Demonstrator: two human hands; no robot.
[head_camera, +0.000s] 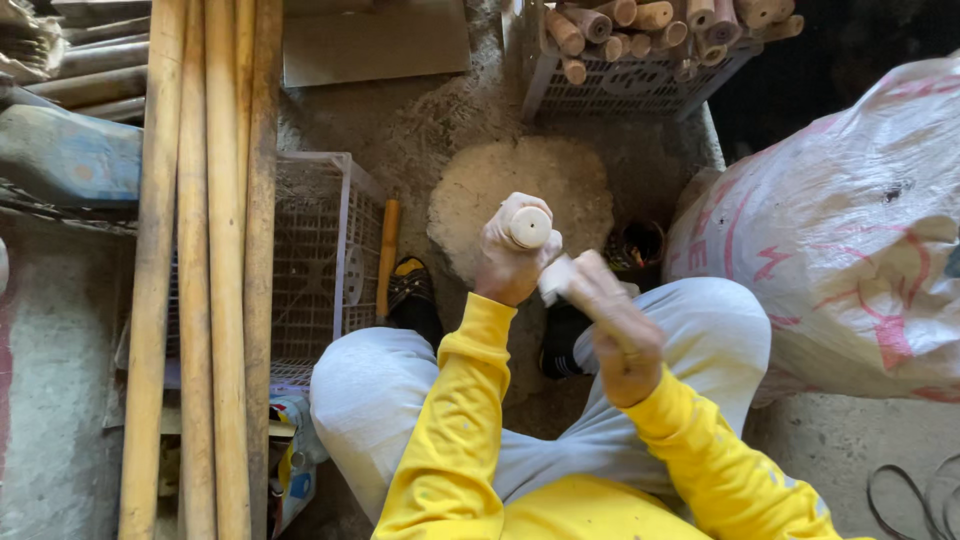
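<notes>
Left hand (512, 255) gripping wooden dowel (530, 227), right hand (618, 330) beside — touching

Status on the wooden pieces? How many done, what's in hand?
Done, by the look of it: a crate at the top holds a pile of short round wooden pieces. In hand: the left hand grips one pale wooden piece upright, while the right hand presses a small white pad against it. Left: long wooden poles lie uncut at left; no count is possible.

A dusty grey concrete floor (420, 130) is seen in daylight, flanked by long pale wooden poles (200, 250), white plastic lattice crates (320, 250) and a bulging white woven sack (850, 230).
</notes>
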